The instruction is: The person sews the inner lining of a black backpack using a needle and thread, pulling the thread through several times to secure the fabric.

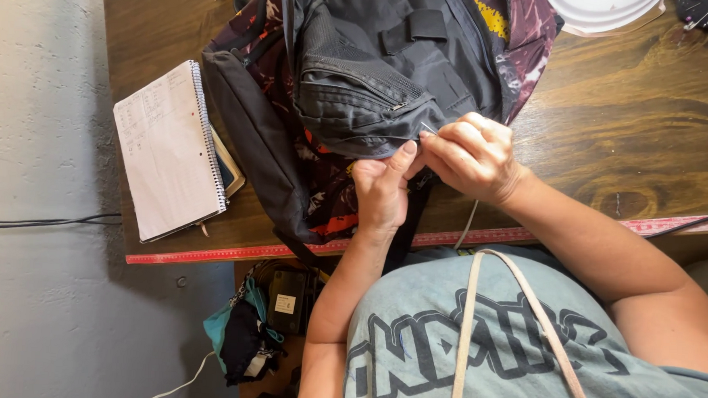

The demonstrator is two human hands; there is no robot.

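Note:
A dark grey backpack [377,71] with a red and yellow patterned lining lies on the wooden table [641,117]. My left hand [383,188] grips the backpack's lower edge, thumb pressed on the fabric. My right hand [473,153] pinches a thin sewing needle [429,129] against the same edge of a zipped pocket. A pale thread or cord [467,225] hangs down from under my right hand. Both hands touch each other at the seam.
A spiral notebook [167,153] lies left of the backpack, over a small dark device. A white plate [602,10] sits at the top right. A red ruler strip [230,255] runs along the table's near edge. Bags and cables lie on the floor below.

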